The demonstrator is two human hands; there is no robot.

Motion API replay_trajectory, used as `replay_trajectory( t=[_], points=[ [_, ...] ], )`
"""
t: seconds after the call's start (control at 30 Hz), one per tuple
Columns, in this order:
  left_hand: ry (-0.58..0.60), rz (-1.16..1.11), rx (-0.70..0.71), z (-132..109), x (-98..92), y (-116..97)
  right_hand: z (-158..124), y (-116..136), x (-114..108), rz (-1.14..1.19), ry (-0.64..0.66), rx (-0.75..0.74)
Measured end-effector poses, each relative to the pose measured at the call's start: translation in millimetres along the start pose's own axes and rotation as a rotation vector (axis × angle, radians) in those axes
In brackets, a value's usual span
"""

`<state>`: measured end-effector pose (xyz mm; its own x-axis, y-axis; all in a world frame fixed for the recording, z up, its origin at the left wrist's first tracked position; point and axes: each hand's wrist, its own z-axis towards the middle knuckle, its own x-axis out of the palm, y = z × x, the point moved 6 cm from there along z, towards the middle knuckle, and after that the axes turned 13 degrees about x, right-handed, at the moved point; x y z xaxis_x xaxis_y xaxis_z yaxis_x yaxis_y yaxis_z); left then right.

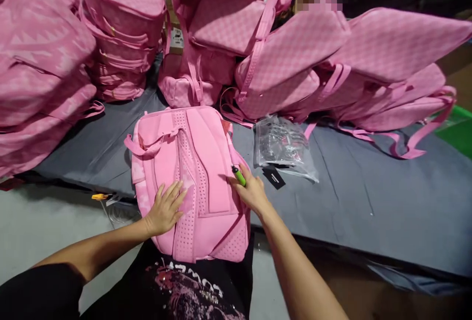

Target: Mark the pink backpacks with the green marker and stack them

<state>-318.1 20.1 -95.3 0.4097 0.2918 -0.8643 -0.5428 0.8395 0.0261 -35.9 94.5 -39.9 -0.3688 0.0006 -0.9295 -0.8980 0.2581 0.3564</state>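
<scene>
A pink backpack (201,172) lies back-side up on the grey table cover (368,197), its padded straps and perforated panels facing me. My left hand (165,208) rests flat on its lower left part, fingers spread. My right hand (250,191) sits at the backpack's right edge and grips a small green lighter (238,175) that points toward the bag.
Stacks of pink backpacks (121,30) fill the far and left side of the table. More of them lean at the right (387,59). A clear plastic bag (283,145) and a black tag (273,177) lie right of the bag. A person sits behind the pile.
</scene>
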Motion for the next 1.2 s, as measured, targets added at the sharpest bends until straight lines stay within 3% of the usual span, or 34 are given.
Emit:
replay_trajectory(
  t=[0.07,0.17,0.23,0.33,0.43,0.57,0.7,0.83,0.97,1.03,1.13,1.2],
  points=[
    [-0.087,-0.068,0.032,17.6,-19.3,1.6,-5.7,-3.9,12.8,0.15,-0.055,0.012],
    [-0.224,-0.161,0.136,80.6,-51.5,5.9,-33.0,-6.9,13.6,0.305,-0.254,-0.045],
    [-0.135,-0.159,0.286,139.6,-53.5,8.8,-54.2,-11.3,4.7,0.347,-0.372,-0.099],
    [0.034,-0.071,0.479,219.0,-36.1,15.8,-70.4,-20.4,-8.1,0.294,-0.455,-0.146],
    [0.194,0.035,0.503,263.6,-16.1,17.6,-71.7,-30.9,-14.3,0.249,-0.524,-0.217],
    [0.322,0.093,0.477,277.9,-13.2,4.5,-75.2,-40.8,-21.3,0.224,-0.642,-0.368],
    [0.391,0.084,0.508,282.3,-25.9,5.0,-75.6,-41.3,-33.5,0.208,-0.652,-0.473],
    [0.404,0.041,0.53,272.9,-42.2,36.5,-80.7,-21.1,-31.7,0.187,-0.648,-0.477],
    [0.372,0.043,0.52,275.5,-30.7,71.6,-70.4,-14.0,-12.5,0.178,-0.599,-0.327],
    [0.343,-0.065,0.524,278.0,-21.8,64.6,-66.4,-15.5,-7.4,0.175,-0.591,-0.274],
    [0.393,-0.287,0.549,272.8,-4.1,30.9,-63.7,-18.7,-5.1,0.181,-0.568,-0.242],
    [0.424,-0.306,0.571,269.3,8.3,13.6,-62.3,-21.9,-4.0,0.201,-0.546,-0.23]
  ],
)
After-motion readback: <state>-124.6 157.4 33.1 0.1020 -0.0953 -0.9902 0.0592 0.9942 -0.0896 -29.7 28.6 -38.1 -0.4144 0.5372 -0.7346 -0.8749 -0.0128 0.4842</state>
